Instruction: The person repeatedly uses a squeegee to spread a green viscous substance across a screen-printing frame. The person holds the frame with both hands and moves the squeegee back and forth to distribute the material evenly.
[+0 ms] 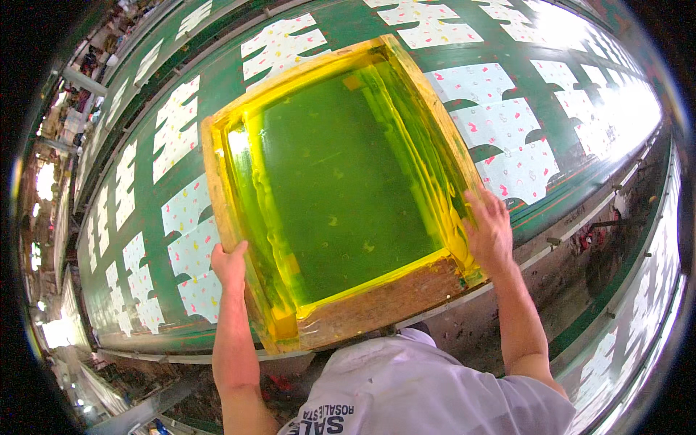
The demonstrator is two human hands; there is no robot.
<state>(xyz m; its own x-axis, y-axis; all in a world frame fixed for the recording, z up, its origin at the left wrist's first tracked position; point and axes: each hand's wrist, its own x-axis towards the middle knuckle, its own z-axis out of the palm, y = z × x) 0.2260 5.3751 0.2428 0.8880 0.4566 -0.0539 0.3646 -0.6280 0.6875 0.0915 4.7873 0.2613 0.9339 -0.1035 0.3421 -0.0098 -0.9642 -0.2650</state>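
Note:
A wooden screen printing frame (377, 299) with a green mesh (341, 181) is held tilted over the green table, close to my body. Thick yellow ink (417, 170) lies along the inner sides of the mesh and stains the wood. My left hand (230, 264) grips the frame's left side near its lower corner, thumb over the rim. On the right side rail, near the lower right corner, my right hand (489, 230) is closed round the wood. The undersides of both grips are hidden by the frame.
A long green printing table (225, 109) carries rows of white cut fabric pieces (500, 130) with small red and yellow prints. A metal rail (565, 235) runs along its near edge. Another table with white pieces (631, 348) stands at the lower right, across an aisle.

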